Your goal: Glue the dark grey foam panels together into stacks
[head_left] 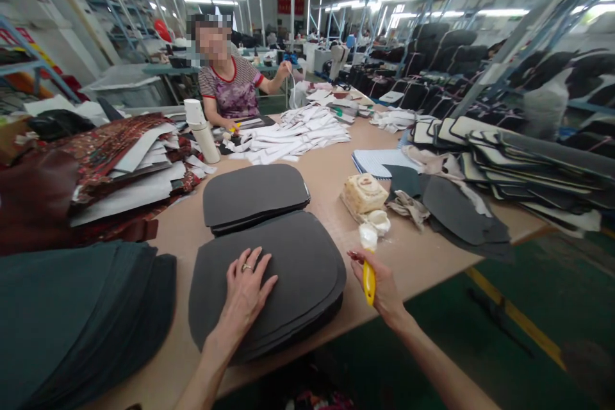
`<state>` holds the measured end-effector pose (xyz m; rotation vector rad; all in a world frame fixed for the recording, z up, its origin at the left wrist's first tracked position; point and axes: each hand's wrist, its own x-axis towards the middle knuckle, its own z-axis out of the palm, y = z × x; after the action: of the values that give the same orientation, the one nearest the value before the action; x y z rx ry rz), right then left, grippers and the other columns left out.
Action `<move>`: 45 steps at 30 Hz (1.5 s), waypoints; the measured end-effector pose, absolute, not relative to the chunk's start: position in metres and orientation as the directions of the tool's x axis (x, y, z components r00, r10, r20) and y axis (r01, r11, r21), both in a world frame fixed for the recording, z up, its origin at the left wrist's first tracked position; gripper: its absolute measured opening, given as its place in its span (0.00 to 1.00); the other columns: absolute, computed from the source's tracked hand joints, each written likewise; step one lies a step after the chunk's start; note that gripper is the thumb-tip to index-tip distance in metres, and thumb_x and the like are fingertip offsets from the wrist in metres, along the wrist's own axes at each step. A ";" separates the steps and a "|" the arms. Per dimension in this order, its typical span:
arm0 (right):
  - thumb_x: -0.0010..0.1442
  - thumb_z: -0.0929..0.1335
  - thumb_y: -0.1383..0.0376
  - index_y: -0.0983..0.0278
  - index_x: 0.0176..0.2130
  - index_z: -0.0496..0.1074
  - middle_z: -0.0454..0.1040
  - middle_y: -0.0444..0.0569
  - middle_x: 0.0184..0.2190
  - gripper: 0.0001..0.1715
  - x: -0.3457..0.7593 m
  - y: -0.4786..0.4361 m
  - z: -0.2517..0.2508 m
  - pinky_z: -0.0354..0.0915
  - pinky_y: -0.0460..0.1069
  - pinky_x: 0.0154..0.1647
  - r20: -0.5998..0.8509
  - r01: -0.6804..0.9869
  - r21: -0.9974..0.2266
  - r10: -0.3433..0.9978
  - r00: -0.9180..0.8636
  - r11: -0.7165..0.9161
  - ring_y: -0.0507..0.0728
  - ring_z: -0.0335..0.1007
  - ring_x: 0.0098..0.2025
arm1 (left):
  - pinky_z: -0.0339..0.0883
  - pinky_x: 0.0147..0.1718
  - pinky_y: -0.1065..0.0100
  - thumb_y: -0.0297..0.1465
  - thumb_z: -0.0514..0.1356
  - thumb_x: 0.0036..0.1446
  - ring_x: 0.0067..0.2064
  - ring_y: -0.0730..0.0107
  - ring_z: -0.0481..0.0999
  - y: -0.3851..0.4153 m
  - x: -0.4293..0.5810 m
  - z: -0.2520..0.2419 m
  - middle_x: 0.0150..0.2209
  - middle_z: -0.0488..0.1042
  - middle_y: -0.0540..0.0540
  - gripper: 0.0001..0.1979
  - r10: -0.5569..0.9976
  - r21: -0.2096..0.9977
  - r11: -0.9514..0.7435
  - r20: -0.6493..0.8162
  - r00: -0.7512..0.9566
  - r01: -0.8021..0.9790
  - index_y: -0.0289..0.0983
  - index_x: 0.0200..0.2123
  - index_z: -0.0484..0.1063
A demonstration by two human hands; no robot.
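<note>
My left hand lies flat, fingers spread, on top of a stack of dark grey rounded foam pieces at the table's near edge. A ring shows on one finger. My right hand is closed round the yellow handle of a brush whose white tip points up, just right of that stack. A second stack of grey pieces sits just behind the first one.
A glue tub and crumpled rags stand right of the stacks. A big pile of dark pieces lies at left, patterned fabric behind it. White strips and a co-worker are across the table. Edged mats are stacked at right.
</note>
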<state>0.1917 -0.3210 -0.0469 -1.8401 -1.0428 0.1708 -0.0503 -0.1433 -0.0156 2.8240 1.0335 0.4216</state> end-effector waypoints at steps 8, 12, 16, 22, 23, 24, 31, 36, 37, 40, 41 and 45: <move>0.59 0.64 0.61 0.62 0.44 0.70 0.72 0.53 0.38 0.14 0.189 -0.297 -0.033 0.68 0.52 0.41 0.360 0.639 -0.756 0.725 0.588 -0.143 0.58 0.71 0.40 | 0.56 0.53 0.49 0.35 0.54 0.57 0.59 0.53 0.60 -0.146 -0.048 -0.016 0.55 0.67 0.41 0.17 0.671 0.172 -0.741 0.214 0.709 0.649 0.41 0.50 0.68; 0.59 0.65 0.61 0.62 0.43 0.70 0.72 0.52 0.36 0.12 0.186 -0.291 -0.030 0.68 0.53 0.40 0.393 0.675 -0.726 0.729 0.561 -0.129 0.58 0.70 0.39 | 0.57 0.52 0.49 0.34 0.54 0.57 0.58 0.53 0.61 -0.148 -0.047 -0.016 0.55 0.67 0.41 0.16 0.672 0.151 -0.740 0.216 0.708 0.656 0.42 0.50 0.68; 0.59 0.65 0.61 0.61 0.44 0.70 0.73 0.51 0.35 0.13 0.183 -0.295 -0.036 0.68 0.53 0.40 0.390 0.682 -0.717 0.728 0.564 -0.144 0.58 0.70 0.39 | 0.59 0.50 0.49 0.34 0.54 0.57 0.57 0.53 0.63 -0.152 -0.052 -0.018 0.54 0.68 0.42 0.16 0.646 0.144 -0.762 0.223 0.730 0.631 0.43 0.49 0.68; 0.58 0.66 0.62 0.60 0.45 0.69 0.73 0.50 0.37 0.14 0.176 -0.302 -0.042 0.69 0.53 0.40 0.415 0.718 -0.668 0.704 0.577 -0.195 0.58 0.70 0.39 | 0.63 0.46 0.51 0.36 0.54 0.57 0.49 0.56 0.70 -0.144 -0.043 -0.011 0.46 0.74 0.43 0.11 0.616 0.232 -0.788 0.275 0.738 0.571 0.43 0.42 0.71; 0.58 0.66 0.62 0.60 0.46 0.68 0.73 0.50 0.37 0.14 0.175 -0.302 -0.042 0.69 0.53 0.39 0.425 0.733 -0.649 0.702 0.572 -0.204 0.58 0.71 0.39 | 0.63 0.46 0.52 0.35 0.54 0.57 0.48 0.57 0.70 -0.138 -0.035 -0.008 0.45 0.74 0.43 0.10 0.618 0.267 -0.785 0.276 0.736 0.559 0.43 0.42 0.71; 0.58 0.66 0.62 0.60 0.46 0.68 0.74 0.50 0.36 0.15 0.174 -0.302 -0.042 0.70 0.53 0.39 0.440 0.748 -0.629 0.697 0.566 -0.212 0.58 0.71 0.39 | 0.63 0.46 0.52 0.33 0.54 0.57 0.48 0.57 0.70 -0.131 -0.024 -0.003 0.45 0.74 0.43 0.10 0.623 0.308 -0.778 0.270 0.734 0.547 0.42 0.42 0.70; 0.57 0.67 0.62 0.61 0.46 0.69 0.75 0.50 0.34 0.16 0.169 -0.292 -0.041 0.70 0.52 0.33 0.502 0.840 -0.464 0.697 0.512 -0.283 0.59 0.73 0.36 | 0.62 0.48 0.57 0.26 0.53 0.57 0.48 0.61 0.68 -0.080 0.068 0.017 0.46 0.69 0.41 0.13 0.569 0.549 -0.708 0.070 0.820 0.444 0.37 0.45 0.67; 0.55 0.69 0.63 0.60 0.49 0.68 0.76 0.51 0.38 0.21 0.165 -0.291 -0.046 0.70 0.54 0.35 0.483 0.841 -0.433 0.704 0.520 -0.324 0.61 0.73 0.38 | 0.62 0.46 0.56 0.28 0.59 0.51 0.45 0.59 0.69 -0.067 0.091 0.004 0.43 0.70 0.43 0.13 0.545 0.567 -0.679 -0.038 0.838 0.467 0.39 0.42 0.69; 0.55 0.69 0.64 0.59 0.50 0.67 0.76 0.52 0.39 0.22 0.164 -0.291 -0.047 0.70 0.54 0.36 0.472 0.836 -0.439 0.708 0.526 -0.329 0.61 0.73 0.39 | 0.62 0.45 0.55 0.28 0.61 0.50 0.45 0.58 0.68 -0.066 0.092 0.002 0.43 0.70 0.43 0.14 0.549 0.567 -0.668 -0.061 0.833 0.482 0.39 0.42 0.70; 0.55 0.68 0.66 0.59 0.53 0.64 0.74 0.52 0.41 0.25 0.160 -0.293 -0.046 0.70 0.55 0.40 0.441 0.818 -0.470 0.715 0.542 -0.330 0.61 0.72 0.43 | 0.63 0.43 0.56 0.27 0.63 0.46 0.45 0.57 0.68 -0.062 0.095 -0.002 0.42 0.69 0.43 0.16 0.561 0.572 -0.631 -0.132 0.817 0.525 0.39 0.41 0.70; 0.56 0.68 0.66 0.59 0.53 0.63 0.74 0.52 0.42 0.25 0.160 -0.293 -0.046 0.70 0.55 0.40 0.435 0.812 -0.481 0.714 0.549 -0.331 0.61 0.71 0.43 | 0.63 0.43 0.57 0.27 0.63 0.46 0.45 0.58 0.69 -0.060 0.097 -0.002 0.41 0.69 0.44 0.16 0.561 0.582 -0.614 -0.152 0.814 0.533 0.39 0.41 0.70; 0.56 0.68 0.67 0.58 0.54 0.62 0.74 0.52 0.43 0.27 0.157 -0.294 -0.046 0.70 0.55 0.41 0.432 0.801 -0.498 0.707 0.561 -0.332 0.61 0.71 0.45 | 0.63 0.43 0.59 0.29 0.61 0.48 0.42 0.61 0.69 -0.055 0.103 0.001 0.37 0.70 0.46 0.10 0.558 0.673 -0.535 -0.172 0.811 0.511 0.39 0.37 0.70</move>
<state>0.1575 -0.2941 -0.0462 -2.1109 -1.2036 -0.1779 0.1026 -0.0554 0.0008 2.2429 0.7824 0.0814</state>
